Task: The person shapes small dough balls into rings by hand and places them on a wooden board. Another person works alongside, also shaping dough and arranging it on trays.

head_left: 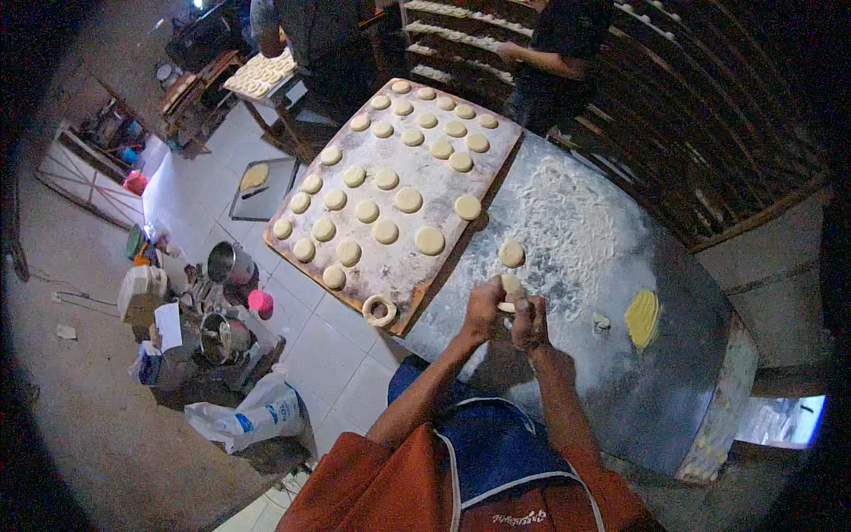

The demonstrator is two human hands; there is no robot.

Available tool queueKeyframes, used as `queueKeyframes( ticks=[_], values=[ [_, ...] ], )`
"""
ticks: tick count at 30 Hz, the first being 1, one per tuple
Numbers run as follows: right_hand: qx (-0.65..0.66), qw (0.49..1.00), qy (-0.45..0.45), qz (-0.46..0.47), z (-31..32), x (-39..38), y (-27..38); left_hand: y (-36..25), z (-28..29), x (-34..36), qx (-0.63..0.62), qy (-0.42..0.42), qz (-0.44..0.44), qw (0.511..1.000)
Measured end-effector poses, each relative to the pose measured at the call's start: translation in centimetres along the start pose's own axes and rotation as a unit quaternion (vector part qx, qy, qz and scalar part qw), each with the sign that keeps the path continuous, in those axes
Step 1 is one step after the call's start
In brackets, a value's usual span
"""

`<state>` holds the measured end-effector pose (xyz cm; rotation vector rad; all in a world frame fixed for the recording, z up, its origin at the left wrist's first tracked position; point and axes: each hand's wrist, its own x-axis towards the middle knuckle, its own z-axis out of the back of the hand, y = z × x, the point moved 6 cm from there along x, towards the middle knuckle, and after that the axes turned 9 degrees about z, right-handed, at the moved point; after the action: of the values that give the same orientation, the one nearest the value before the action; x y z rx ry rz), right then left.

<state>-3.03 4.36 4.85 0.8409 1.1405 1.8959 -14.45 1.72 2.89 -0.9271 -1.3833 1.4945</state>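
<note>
My left hand and my right hand are closed on a pale piece of dough over the floured metal work surface. A round dough disc lies just beyond them. To their left, a flour-dusted wooden board holds several dough discs, with one dough ring at its near corner. A small pale object, too small to name, and a flat yellow mass lie right of my hands.
Two people stand beyond the board, near racks of pale pieces. A side table holds dough pieces. A metal tray sits left of the board. Metal pots, containers and a white bag are at lower left.
</note>
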Motion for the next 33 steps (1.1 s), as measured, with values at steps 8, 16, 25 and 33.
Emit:
queueKeyframes(
  ticks=[8, 16, 25, 33],
  values=[
    [0.22, 0.958, 0.074, 0.17, -8.5, 5.3, 6.1, 4.0, 13.1, 0.6, 0.024, -0.086, 0.109, 0.99],
    [-0.199, 0.972, 0.124, 0.01, -11.9, 8.2, 7.0, 1.4, 20.4, 3.5, 0.232, -0.149, 0.122, 0.953],
    [-0.356, 0.894, 0.087, 0.259, -14.2, 14.0, 6.1, -0.9, 19.8, 2.5, 0.333, -0.071, 0.042, 0.939],
    [-0.183, 0.963, 0.191, 0.046, -12.6, 15.6, 3.9, 0.1, 29.7, 0.1, 0.555, -0.249, 0.114, 0.786]
  ],
)
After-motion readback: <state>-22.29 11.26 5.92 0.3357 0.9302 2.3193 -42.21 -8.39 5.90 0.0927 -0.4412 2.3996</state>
